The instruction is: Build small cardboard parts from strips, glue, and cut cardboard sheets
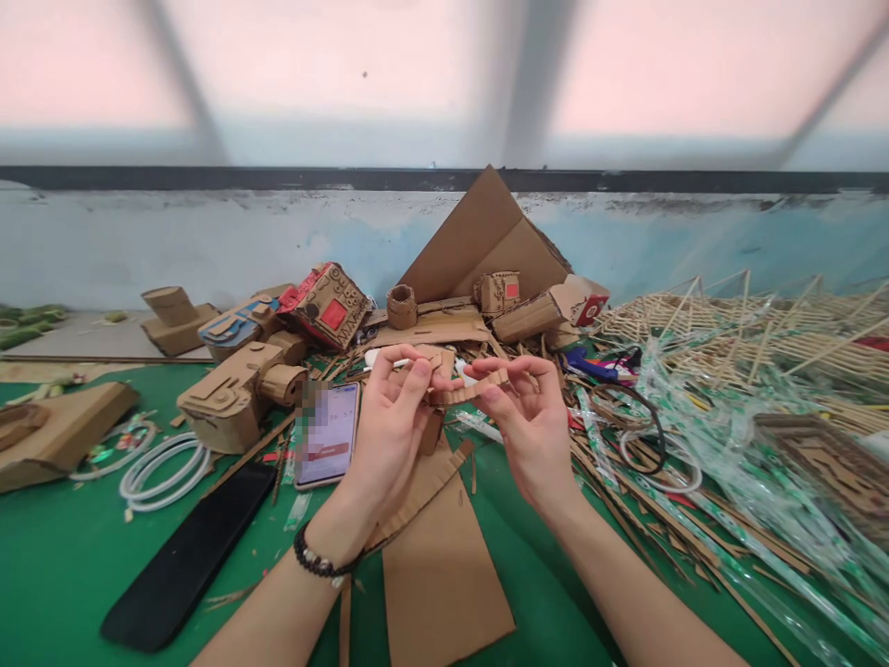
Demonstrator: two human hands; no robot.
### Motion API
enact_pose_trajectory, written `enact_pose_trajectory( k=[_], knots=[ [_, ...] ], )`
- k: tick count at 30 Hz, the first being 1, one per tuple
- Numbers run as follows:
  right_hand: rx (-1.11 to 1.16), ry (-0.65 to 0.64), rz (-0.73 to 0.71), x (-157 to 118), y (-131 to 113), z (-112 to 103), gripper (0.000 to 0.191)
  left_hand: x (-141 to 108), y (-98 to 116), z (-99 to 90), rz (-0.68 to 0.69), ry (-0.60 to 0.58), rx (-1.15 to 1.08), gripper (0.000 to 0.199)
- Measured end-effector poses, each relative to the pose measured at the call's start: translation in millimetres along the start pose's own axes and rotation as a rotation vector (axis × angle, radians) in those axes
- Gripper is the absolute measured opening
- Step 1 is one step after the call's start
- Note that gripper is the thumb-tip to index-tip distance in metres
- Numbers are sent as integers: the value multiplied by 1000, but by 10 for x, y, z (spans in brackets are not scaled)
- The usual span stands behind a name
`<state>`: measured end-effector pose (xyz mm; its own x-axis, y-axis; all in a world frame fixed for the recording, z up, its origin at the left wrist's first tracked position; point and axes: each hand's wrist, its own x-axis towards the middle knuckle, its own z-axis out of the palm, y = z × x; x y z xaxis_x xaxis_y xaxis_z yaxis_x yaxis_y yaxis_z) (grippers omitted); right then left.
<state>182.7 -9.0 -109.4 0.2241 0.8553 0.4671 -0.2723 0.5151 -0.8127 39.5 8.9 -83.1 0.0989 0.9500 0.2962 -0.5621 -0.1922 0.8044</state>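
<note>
Between my two hands a curved, ribbed cardboard strip is held up over the table. My left hand pinches its left end between thumb and fingers; a beaded bracelet is on that wrist. At the other end, my right hand grips the strip with thumb and fingertips. Below them, another ribbed cardboard strip lies across a flat cardboard sheet, partly hidden by my left forearm. A phone with a lit screen lies just left of my left hand.
Cardboard camera models, a red-faced cardboard box and coiled white tubing are on the left. A black flat piece lies nearer. To the right are plastic wrapping, cardboard scraps and stick frames. A folded cardboard sheet leans on the wall.
</note>
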Motion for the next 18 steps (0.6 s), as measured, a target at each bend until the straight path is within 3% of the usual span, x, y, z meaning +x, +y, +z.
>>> enact_pose_trajectory(
  k=[5,11,18],
  knots=[
    [-94,-14,-37,-27,3,5,20,-11,-17,20,-26,-33,32,28],
    [-198,-4,-69,-7,27,-59,16,-58,-55,27,123,-37,429,23],
    [-327,-24,-121,42,-59,-93,16,-61,-43,-28,158,-122,624,19]
  ],
)
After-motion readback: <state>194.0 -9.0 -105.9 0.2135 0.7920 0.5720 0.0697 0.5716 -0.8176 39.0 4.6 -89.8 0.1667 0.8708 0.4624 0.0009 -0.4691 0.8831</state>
